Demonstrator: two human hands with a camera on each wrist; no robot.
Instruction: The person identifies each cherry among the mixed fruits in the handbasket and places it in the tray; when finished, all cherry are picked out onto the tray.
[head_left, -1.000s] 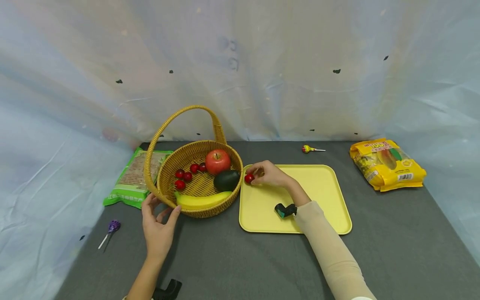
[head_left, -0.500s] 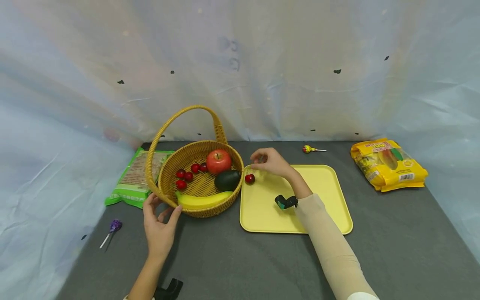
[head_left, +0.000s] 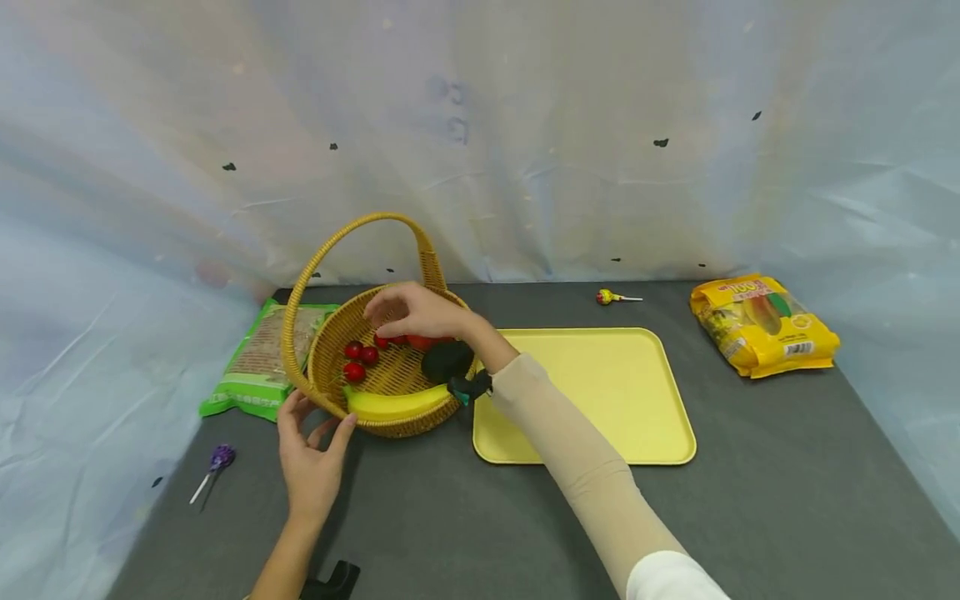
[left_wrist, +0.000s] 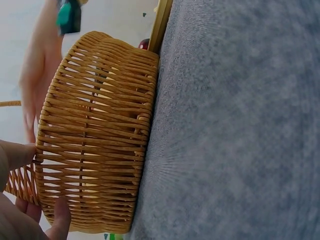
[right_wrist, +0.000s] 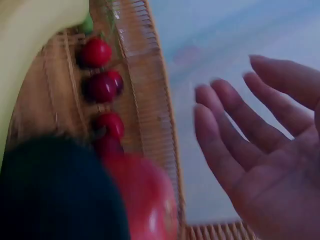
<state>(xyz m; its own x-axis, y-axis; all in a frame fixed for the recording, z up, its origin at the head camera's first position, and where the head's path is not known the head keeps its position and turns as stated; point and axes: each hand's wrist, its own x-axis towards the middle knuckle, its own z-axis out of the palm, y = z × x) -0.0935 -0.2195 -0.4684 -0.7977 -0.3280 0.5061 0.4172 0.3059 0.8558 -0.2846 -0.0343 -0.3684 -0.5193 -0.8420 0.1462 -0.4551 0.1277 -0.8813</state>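
Observation:
A wicker basket [head_left: 408, 428] with a tall handle holds a banana [head_left: 393, 406], a dark green avocado [head_left: 447, 362], a red apple [right_wrist: 150, 195] and several cherries [head_left: 354, 372]. My left hand [head_left: 311, 462] pinches its near-left rim between thumb and fingers; the left wrist view shows the fingertips against the weave. Over the basket reaches my right hand [head_left: 420, 312], partly covering the apple. Its fingers are spread and hold nothing in the right wrist view. One cherry [left_wrist: 144, 44] shows by the tray's edge in the left wrist view; my right arm hides that spot in the head view.
Right of the basket lies a yellow tray [head_left: 600, 400], crossed by my right sleeve. A green-edged bag [head_left: 255, 367] is behind the basket at left. A purple lollipop [head_left: 222, 457], a yellow lollipop [head_left: 606, 297] and a yellow snack bag [head_left: 765, 325] lie farther out.
My right hand let go of a cherry on the tray, rose off it and swung left over the basket. The left hand stays at the rim.

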